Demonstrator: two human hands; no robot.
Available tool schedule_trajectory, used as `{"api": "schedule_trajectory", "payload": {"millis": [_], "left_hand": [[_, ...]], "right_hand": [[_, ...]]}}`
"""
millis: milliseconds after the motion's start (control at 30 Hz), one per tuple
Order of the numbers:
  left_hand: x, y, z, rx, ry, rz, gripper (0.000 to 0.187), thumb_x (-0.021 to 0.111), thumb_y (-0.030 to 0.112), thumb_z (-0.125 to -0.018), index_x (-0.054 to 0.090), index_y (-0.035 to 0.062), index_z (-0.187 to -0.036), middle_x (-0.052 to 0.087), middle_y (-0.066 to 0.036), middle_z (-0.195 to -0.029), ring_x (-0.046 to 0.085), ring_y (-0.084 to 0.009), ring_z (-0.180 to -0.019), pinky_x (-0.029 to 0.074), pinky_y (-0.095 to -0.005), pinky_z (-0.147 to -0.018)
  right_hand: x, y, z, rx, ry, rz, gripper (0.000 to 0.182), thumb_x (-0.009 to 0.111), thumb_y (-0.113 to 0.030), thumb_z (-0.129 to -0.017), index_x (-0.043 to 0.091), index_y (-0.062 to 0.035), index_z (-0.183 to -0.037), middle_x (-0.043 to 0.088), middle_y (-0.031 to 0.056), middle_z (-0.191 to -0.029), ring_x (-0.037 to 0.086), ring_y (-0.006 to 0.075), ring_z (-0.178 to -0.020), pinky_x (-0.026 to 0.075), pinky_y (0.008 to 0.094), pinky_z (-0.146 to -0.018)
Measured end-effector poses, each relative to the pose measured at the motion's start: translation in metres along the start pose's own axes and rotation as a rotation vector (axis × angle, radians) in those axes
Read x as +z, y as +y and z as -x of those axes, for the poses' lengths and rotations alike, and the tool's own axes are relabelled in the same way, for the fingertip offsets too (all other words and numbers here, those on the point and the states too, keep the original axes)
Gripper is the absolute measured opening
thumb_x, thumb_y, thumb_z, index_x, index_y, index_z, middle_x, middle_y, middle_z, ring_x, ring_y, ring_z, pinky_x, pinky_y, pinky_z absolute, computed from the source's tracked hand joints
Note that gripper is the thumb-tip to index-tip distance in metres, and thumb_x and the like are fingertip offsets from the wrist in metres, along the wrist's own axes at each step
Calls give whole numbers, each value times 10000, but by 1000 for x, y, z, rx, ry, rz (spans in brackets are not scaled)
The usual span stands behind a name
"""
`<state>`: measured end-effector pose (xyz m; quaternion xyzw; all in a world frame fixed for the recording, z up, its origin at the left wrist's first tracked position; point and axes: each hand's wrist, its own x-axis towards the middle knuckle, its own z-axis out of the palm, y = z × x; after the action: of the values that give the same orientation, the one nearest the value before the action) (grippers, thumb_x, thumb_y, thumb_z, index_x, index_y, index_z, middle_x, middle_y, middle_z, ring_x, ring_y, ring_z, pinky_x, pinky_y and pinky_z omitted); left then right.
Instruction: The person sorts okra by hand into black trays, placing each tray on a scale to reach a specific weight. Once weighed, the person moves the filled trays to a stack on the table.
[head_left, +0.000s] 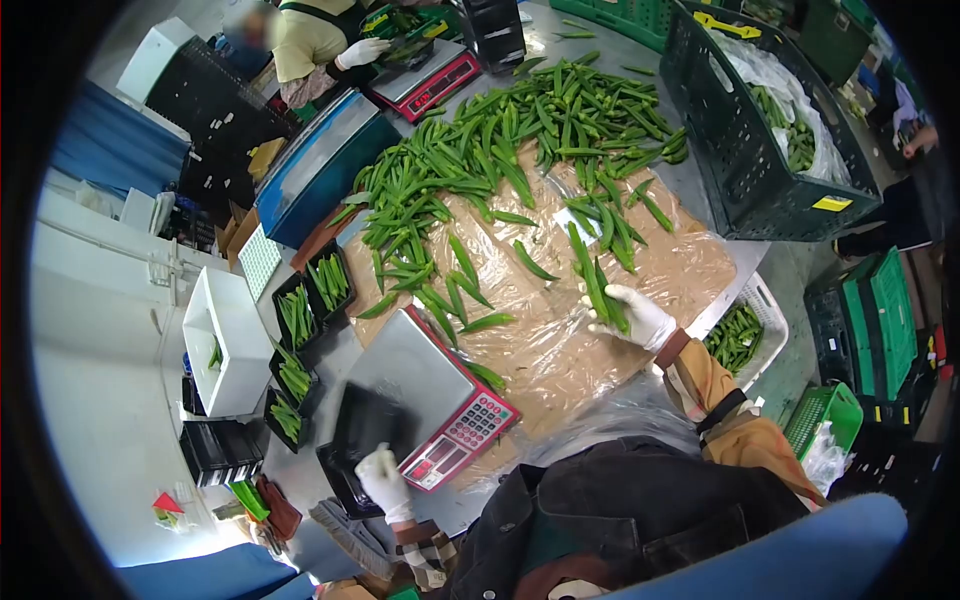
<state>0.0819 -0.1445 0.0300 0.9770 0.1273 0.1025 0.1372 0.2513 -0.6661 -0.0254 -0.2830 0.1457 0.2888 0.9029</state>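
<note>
Visibly, slender, tapered green pods (597,287) lie within the right hand's (638,318) curled fingers; left hand (382,480): finger state indeterminable.

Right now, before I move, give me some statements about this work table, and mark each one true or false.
1. The right hand holds okra pods. True.
2. The left hand is buried in the big okra pile. False: it is at the edge of a black tray, by the nearer scale.
3. The small black trays left of that scale hold okra. True.
4. The white basket on the right holds only folded cloths. False: there is okra in it.
5. Both hands wear white gloves. True.
6. The nearer scale is heaped with okra. False: the big pile lies beyond it.
</note>
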Motion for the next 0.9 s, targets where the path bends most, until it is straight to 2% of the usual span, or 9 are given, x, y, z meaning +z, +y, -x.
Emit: {"api": "schedule_trajectory", "payload": {"millis": [67, 200, 267, 433, 500, 600, 667, 733, 900], "left_hand": [[8, 1, 2, 8, -111, 54, 260, 657, 143, -866, 720, 50, -1100, 691, -126, -976, 589, -291, -940, 436, -395, -901], [-17, 60, -21, -62, 80, 112, 321, 677, 56, -867, 667, 11, -1184, 675, -144, -1068, 601, -256, -977, 468, -350, -876], [-19, 99, -42, -55, 95, 322, 306, 660, 53, -889, 661, 9, -1192, 666, -142, -1132, 619, -253, -1011, 480, -349, -917], [36, 200, -106, 7, -132, 763, 360, 603, 40, -939, 573, -34, -1290, 639, -130, -1245, 601, -191, -1150, 459, -296, -988], [93, 229, -131, -54, -274, 988, 369, 604, 46, -941, 560, -43, -1297, 642, -138, -1231, 610, -188, -1121, 461, -294, -979], [187, 260, -169, 87, -349, 881, 357, 610, 41, -935, 546, -42, -1276, 646, -117, -1165, 621, -177, -1035, 492, -282, -916], [213, 295, -181, -45, -444, 776, 426, 679, 94, -886, 546, -36, -1270, 655, -150, -1150, 632, -184, -1016, 494, -289, -893], [230, 328, -185, -106, -376, 627, 539, 746, 164, -817, 529, -21, -1275, 639, -237, -1139, 624, -308, -1066, 488, -372, -922], [274, 349, -185, 105, -193, 248, 615, 695, 65, -754, 460, -24, -1315, 588, -271, -1090, 549, -430, -1048, 438, -472, -931]], "right_hand": [[4, -8, 8, -11, -50, 38, 382, 530, -265, -994, 525, -35, -1298, 623, 138, -1240, 661, 210, -993, 569, 437, -884], [-7, -29, 9, -128, 208, 277, 313, 561, -203, -985, 550, -16, -1236, 646, 120, -1121, 665, 183, -828, 598, 343, -693], [-22, -44, -7, -190, 399, 394, 212, 619, -211, -958, 619, -35, -1076, 686, 69, -942, 653, 133, -729, 557, 276, -614], [-57, -75, -71, -691, 906, 1198, 333, 736, -255, -845, 639, -35, -1075, 689, 128, -932, 661, 274, -776, 543, 375, -731], [-53, -81, -90, -665, 999, 1507, 427, 766, -301, -792, 634, -35, -1097, 680, 162, -963, 642, 334, -870, 518, 413, -812], [-39, -79, -108, -526, 1084, 1758, 575, 804, -395, -704, 622, -50, -1127, 649, 216, -1037, 594, 369, -1029, 484, 449, -903], [-43, -84, -114, -487, 1079, 1795, 566, 810, -408, -689, 622, -44, -1080, 650, 213, -1012, 609, 369, -1012, 503, 450, -869], [-47, -97, -118, -404, 1070, 1758, 515, 815, -365, -667, 626, -39, -1018, 666, 206, -974, 646, 364, -941, 520, 443, -845], [-47, -119, -102, -226, 921, 1670, 487, 777, -298, -657, 621, -9, -1018, 686, 219, -991, 672, 374, -930, 534, 417, -838]]}}
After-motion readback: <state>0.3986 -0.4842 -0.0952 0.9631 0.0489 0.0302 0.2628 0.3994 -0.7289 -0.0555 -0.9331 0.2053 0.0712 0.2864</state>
